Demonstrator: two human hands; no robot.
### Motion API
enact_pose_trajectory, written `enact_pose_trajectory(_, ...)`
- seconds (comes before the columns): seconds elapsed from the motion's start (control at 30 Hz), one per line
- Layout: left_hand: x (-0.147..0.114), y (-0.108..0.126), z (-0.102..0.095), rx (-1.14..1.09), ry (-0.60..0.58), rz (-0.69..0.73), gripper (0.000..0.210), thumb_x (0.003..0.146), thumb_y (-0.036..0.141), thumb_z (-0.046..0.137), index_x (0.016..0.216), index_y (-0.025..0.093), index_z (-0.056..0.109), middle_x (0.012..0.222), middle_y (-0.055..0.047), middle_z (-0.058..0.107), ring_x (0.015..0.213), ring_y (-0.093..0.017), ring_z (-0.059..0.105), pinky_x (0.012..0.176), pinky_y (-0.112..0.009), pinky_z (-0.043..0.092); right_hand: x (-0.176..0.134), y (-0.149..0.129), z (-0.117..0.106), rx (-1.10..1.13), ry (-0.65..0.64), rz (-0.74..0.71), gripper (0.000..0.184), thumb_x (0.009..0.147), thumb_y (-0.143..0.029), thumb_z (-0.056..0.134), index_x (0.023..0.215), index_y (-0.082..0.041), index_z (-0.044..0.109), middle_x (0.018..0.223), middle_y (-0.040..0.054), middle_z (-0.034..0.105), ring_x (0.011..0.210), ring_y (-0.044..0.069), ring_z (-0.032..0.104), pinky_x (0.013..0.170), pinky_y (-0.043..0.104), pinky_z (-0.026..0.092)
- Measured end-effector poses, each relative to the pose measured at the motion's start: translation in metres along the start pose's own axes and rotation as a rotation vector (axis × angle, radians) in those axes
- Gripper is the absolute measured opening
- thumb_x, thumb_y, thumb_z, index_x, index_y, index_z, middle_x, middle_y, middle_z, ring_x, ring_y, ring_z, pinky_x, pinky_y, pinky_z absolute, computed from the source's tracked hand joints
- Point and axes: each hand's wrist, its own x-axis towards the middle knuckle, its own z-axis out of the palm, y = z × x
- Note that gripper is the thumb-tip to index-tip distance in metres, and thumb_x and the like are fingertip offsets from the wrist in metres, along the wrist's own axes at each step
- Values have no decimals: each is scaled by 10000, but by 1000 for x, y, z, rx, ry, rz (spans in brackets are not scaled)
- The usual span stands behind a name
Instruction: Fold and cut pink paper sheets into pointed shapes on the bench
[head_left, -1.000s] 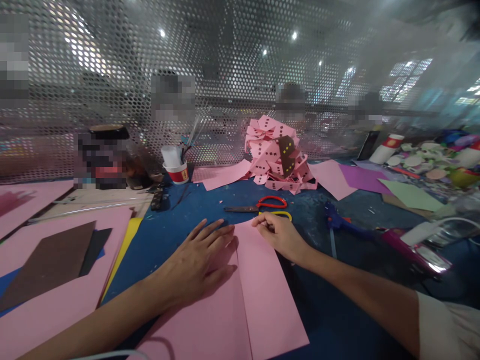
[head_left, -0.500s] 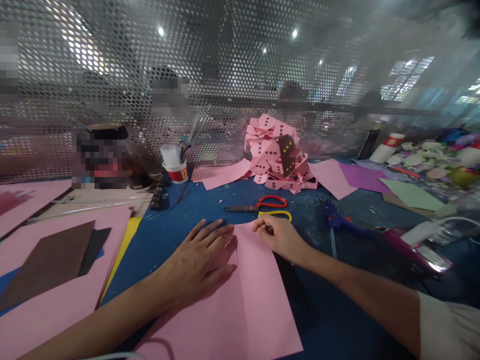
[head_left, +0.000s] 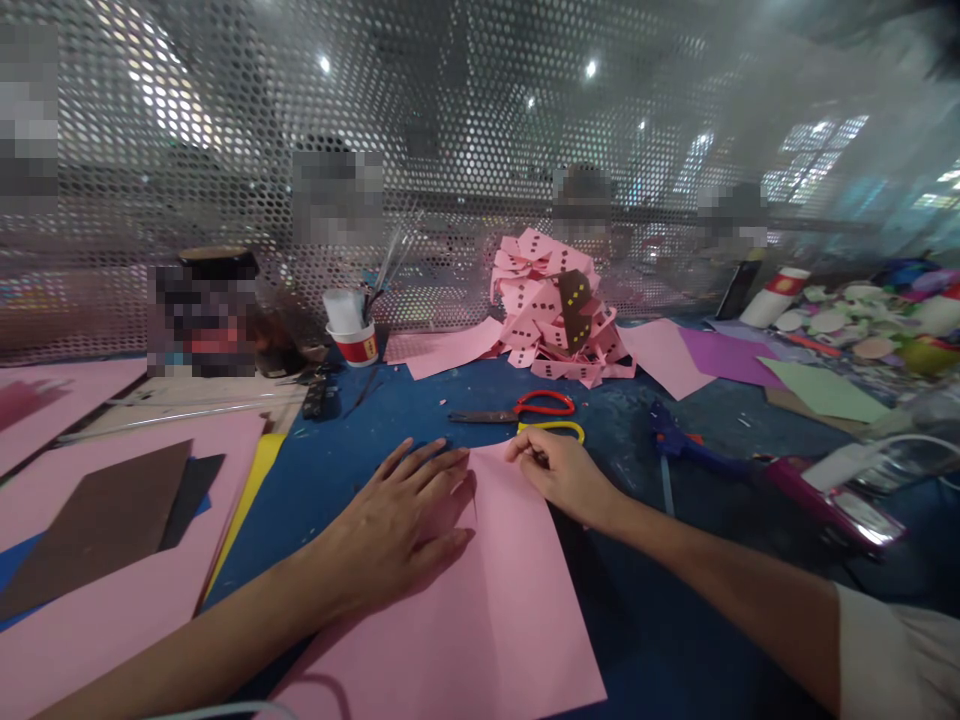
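A pink sheet of paper [head_left: 517, 610] with a lengthwise crease lies on the blue table in front of me. My left hand [head_left: 412, 510] rests flat on its left part, fingers stretched out toward the far edge. At the far right corner, my right hand [head_left: 551, 470] is closed, thumb and fingers pinching the paper's edge. Just beyond that hand lie scissors [head_left: 517, 412] with one red and one yellow handle, blades pointing left.
Folded pink strips [head_left: 540, 310] with dark dots are heaped at the back. A paper cup [head_left: 352, 343] stands left of them. Brown card [head_left: 97, 525] lies on pink sheets at left. A blue glue gun [head_left: 686, 445] and a magenta device [head_left: 832, 505] lie at right.
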Motion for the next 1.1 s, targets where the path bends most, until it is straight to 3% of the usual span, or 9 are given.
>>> enact_pose_trajectory(0.6,0,3,-3,-48,2,-24,568,946,476,560,1454,252,443,1523,-76,486,1440,-298,383,1221,-556,216,-2,-7,-3,101,9,-19,146,903,-162,501,941,-198,638,778,-6,630,659,125,552,619,242,405)
enact_pose_trajectory(0.7,2,4,-7,-159,77,-121,515,931,440,588,1398,249,483,1459,-86,551,1373,-294,474,1185,-529,319,-3,-10,-4,154,25,-37,149,941,-205,490,973,-197,635,816,2,626,675,124,543,629,242,413)
enact_pose_trajectory(0.8,5,3,-11,-337,195,-323,456,922,451,590,1338,274,533,1355,-59,632,1253,-292,584,1067,-468,472,-4,-12,-5,191,41,-43,158,964,-243,490,997,-199,638,830,4,615,675,122,528,617,239,406)
enact_pose_trajectory(0.87,8,0,-11,-508,250,-427,402,919,431,592,1286,271,564,1292,-43,665,1197,-271,622,1027,-440,503,-4,-12,-5,212,48,-42,160,972,-263,494,1011,-203,637,841,6,614,687,124,531,621,240,408)
enact_pose_trajectory(1.0,15,-5,-9,-830,262,-471,357,898,373,617,1215,213,582,1176,-66,701,1031,-224,685,920,-405,554,-6,-15,-3,228,34,-46,163,978,-269,491,1015,-207,638,862,13,621,706,129,544,633,245,417)
enact_pose_trajectory(1.1,16,-6,-8,-868,258,-488,369,865,344,647,1197,196,588,1122,-68,707,901,-206,691,771,-357,568,-7,-17,-3,233,32,-47,159,977,-258,493,1017,-208,637,845,7,619,686,123,535,621,241,414)
